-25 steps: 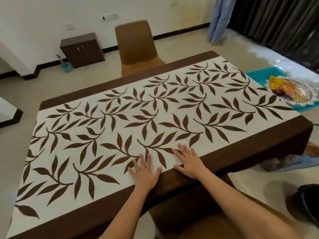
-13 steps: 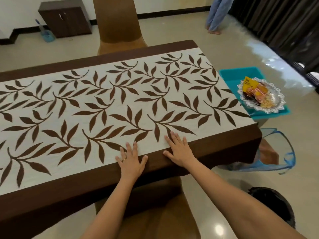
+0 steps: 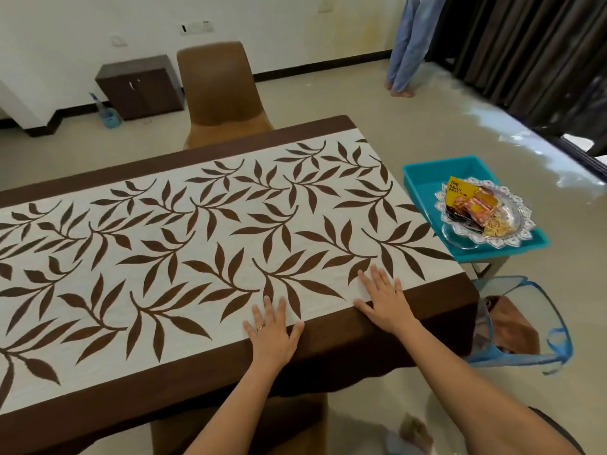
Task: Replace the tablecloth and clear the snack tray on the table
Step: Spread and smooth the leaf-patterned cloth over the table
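Note:
A white tablecloth (image 3: 203, 244) with brown leaves and a brown border covers the whole table. My left hand (image 3: 272, 333) lies flat on it at the near edge, fingers spread, a ring on one finger. My right hand (image 3: 386, 302) lies flat a little further right, near the table's right end, holding nothing. The glass snack tray (image 3: 512, 236) with snack packets (image 3: 469, 203) sits in a teal bin (image 3: 423, 174) on a stand beyond the table's right end.
A brown chair (image 3: 218, 93) stands at the far side and another (image 3: 236, 431) under the near edge. A clear bag with blue trim (image 3: 522, 326) holding brown cloth lies on the floor at right. A person's legs (image 3: 407, 47) stand by dark curtains. A dark cabinet (image 3: 141, 87) sits by the wall.
Both hands have slid right along the near edge of the cloth, the right one now close to the table's right end. The view has swung right and up.

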Available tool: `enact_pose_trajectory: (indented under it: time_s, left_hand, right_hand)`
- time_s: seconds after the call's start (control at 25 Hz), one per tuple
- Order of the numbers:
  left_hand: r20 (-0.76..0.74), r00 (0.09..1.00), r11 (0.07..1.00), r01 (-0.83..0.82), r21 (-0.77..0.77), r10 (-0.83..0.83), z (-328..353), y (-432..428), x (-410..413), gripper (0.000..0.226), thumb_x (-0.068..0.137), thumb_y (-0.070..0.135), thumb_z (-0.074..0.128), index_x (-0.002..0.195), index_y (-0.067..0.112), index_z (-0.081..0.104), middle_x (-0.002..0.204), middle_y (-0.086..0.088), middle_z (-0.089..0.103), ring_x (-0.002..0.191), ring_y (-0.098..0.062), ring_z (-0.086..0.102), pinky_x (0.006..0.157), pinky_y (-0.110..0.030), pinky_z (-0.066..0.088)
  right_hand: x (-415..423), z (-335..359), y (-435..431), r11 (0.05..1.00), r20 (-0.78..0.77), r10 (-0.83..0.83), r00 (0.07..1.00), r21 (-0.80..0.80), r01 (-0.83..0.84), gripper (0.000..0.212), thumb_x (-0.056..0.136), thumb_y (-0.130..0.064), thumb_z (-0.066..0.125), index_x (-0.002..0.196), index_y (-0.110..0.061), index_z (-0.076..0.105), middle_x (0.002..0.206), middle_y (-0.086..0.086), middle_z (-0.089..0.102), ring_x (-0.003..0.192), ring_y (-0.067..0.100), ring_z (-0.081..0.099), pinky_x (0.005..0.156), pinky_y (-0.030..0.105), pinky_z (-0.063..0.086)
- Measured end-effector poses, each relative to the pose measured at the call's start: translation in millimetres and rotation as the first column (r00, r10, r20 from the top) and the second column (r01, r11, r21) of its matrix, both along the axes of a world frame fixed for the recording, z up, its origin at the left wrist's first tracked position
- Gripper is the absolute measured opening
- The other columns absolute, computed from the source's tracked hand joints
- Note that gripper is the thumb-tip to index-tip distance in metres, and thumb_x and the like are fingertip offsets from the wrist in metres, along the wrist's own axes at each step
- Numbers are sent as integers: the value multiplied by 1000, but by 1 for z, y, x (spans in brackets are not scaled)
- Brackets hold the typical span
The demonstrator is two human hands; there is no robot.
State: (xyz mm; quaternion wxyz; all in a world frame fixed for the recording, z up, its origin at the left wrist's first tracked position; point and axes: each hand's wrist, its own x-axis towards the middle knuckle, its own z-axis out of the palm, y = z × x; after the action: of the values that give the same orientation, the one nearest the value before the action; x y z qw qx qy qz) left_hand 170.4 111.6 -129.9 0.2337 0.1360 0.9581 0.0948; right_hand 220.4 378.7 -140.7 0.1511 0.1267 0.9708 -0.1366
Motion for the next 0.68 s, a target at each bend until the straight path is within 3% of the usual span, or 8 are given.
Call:
enact_pose_trajectory:
  time_s: [0.36, 0.68]
  left_hand:
    - [20, 996, 997, -82, 0, 82, 4, 150, -5, 71, 96, 59, 24, 153, 29, -6, 161, -6, -14, 145, -40, -13, 115, -60, -1]
    - [24, 984, 985, -175, 12, 174, 1, 220, -15, 72, 96, 60, 26, 153, 29, -4, 160, -7, -15, 145, -39, -16, 114, -58, -5]
  right_hand:
    - [-24, 7, 117, 984, 17, 176, 984, -38, -175, 74, 94, -57, 33, 152, -30, -5, 160, 3, -15, 146, 19, -15, 116, 44, -9]
    - [-52, 0, 174, 960, -13, 278, 960, -27, -278, 77, 91, -64, 28, 152, -31, -7, 158, 0, -18, 146, 19, -16, 115, 40, -12]
